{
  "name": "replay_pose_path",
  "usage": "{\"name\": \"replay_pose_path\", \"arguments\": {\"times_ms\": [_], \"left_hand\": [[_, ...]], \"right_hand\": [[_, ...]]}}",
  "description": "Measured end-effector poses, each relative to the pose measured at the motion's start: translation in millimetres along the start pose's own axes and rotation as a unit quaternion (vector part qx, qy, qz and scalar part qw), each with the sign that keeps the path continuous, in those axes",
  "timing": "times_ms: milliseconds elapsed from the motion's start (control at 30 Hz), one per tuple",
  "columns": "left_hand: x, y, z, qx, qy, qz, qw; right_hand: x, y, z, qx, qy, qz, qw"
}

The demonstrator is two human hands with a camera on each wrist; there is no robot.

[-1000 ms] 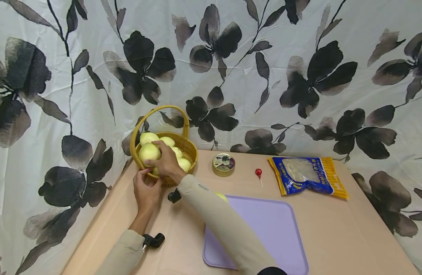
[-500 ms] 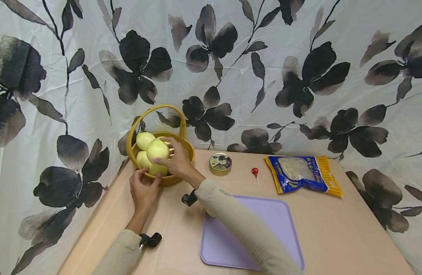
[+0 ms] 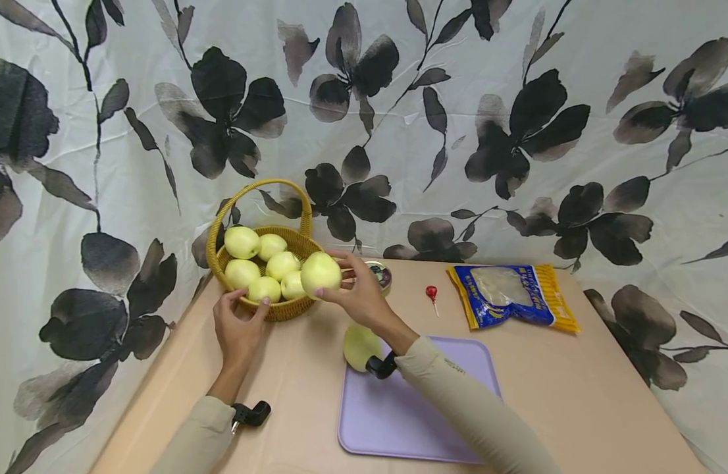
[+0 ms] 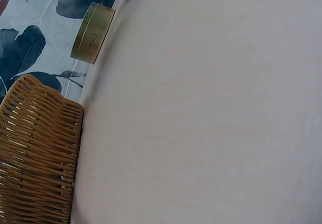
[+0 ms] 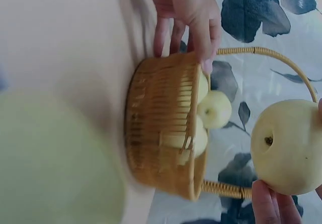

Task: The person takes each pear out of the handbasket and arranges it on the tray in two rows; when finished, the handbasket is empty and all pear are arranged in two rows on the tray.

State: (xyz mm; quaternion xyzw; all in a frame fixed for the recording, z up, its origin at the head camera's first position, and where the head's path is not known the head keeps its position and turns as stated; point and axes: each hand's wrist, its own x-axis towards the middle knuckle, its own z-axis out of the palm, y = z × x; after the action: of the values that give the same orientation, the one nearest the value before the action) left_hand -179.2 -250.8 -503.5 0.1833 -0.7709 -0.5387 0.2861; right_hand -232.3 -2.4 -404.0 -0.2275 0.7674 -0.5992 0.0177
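Observation:
My right hand (image 3: 364,296) holds a pale yellow-green pear (image 3: 320,274) just right of the wicker basket (image 3: 311,247). The right wrist view shows the same pear (image 5: 288,146) from its dimpled end, with fingertips (image 5: 264,199) against it. At the basket's front left, my left hand (image 3: 239,329) grips the rim, its fingers partly outside the wall. Several similar pears (image 3: 283,265) lie inside the basket. Another pear (image 3: 361,347) sits at the back left corner of the purple tray (image 3: 423,408), partly behind the right wrist camera. The left wrist view shows the basket side (image 4: 37,153) but no hand.
A round tin (image 3: 380,273) stands behind my right hand. Farther right lie a red lollipop (image 3: 432,293) and a blue-and-yellow packet (image 3: 512,296). The basket's tall handle (image 3: 257,187) arches over it. A floral cloth (image 3: 364,131) hangs behind the table.
My right hand has lifted a pear out of the basket and carried it rightward past the rim. The left hand stays at the basket's front. The view has shifted slightly.

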Motion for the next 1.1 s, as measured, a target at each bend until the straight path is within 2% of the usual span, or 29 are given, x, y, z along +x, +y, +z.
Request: {"name": "replay_pose_path", "arguments": {"times_ms": [267, 567, 833, 1100], "left_hand": [[0.1, 1.1, -0.6, -0.003, -0.002, -0.002, 1.0000], [0.5, 2.5, -0.4, -0.003, -0.010, -0.016, 0.9998], [1.9, 2.8, -0.6, -0.009, -0.012, -0.016, 0.9998], [1.6, 0.4, 0.6, -0.006, -0.009, -0.011, 0.9999]], "right_hand": [[-41.1, 14, -43, -0.036, 0.031, 0.046, 0.9978], [-84.1, 39, -76, -0.068, 0.045, 0.123, 0.9891], [-111.7, 61, -91, -0.095, 0.041, 0.171, 0.9797], [-121.3, 76, -90, -0.111, 0.036, 0.204, 0.9721]]}}
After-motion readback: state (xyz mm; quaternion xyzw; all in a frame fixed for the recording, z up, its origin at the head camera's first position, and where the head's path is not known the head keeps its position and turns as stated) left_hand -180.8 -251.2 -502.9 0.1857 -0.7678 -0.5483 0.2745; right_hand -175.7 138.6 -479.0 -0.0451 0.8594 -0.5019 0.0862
